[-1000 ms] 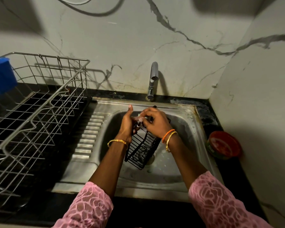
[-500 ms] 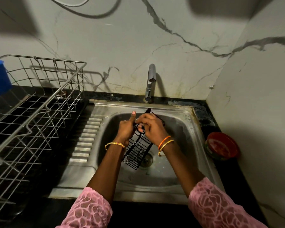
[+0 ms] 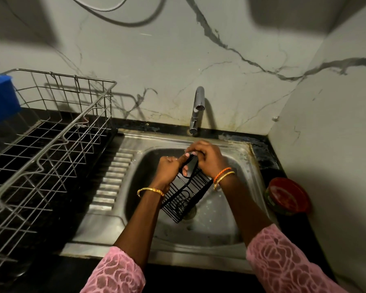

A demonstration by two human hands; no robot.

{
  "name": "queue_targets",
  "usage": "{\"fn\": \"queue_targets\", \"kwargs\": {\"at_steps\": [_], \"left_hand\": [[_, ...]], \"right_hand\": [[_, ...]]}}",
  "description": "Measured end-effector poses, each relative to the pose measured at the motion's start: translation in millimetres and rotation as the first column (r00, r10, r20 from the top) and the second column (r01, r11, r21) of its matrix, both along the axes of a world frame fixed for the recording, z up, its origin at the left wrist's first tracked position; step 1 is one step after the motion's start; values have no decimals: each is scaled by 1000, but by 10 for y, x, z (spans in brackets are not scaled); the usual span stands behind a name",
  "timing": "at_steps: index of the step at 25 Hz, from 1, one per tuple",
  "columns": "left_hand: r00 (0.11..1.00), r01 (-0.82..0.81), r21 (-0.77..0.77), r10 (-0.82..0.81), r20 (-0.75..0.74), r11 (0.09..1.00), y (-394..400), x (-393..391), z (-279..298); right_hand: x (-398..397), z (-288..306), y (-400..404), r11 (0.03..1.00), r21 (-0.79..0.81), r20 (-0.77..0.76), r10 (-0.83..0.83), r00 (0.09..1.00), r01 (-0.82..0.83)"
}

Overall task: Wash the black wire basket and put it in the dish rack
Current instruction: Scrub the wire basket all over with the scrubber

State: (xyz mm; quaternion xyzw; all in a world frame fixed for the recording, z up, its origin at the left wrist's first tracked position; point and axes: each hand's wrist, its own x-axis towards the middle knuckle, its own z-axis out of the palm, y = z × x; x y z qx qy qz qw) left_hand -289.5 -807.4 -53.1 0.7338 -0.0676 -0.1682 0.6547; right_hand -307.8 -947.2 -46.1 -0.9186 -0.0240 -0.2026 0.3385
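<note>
Over the sink, both the left hand and right hand curl their grip around the black wire basket's upper end; it looks light, stiff, probably wet-slippery, best held by its frame wires.

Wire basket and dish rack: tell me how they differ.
The wire basket is black; the dish rack is bare silver metal. The basket is far smaller than the rack. The basket hangs tilted over the sink, gripped at its top by the left hand and right hand; the rack stands on the counter to the left of it. Both are open wire grids.
</note>
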Motion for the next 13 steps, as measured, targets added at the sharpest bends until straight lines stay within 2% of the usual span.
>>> {"fn": "queue_targets", "kwargs": {"at_steps": [2,6,8,11,13], "left_hand": [[1000,2,1,-2,17,1000,-14,-7,-34],[999,-8,-3,8,47,1000,-26,2,-60],[998,-19,-24,21,51,1000,-28,11,-61],[998,-56,-94,58,21,994,-20,39,-104],[999,-47,-111,47,2,993,-25,64,-124]], "right_hand": [[-10,-6,-17,999,39,2,-4,1000,3],[121,24,-253,949,215,-59,-223,973,231],[120,48,-201,953,213,-57,-206,977,214],[36,51,-60,985,152,-25,-75,997,78],[69,54,-106,975,193,-34,-101,994,106]]}}
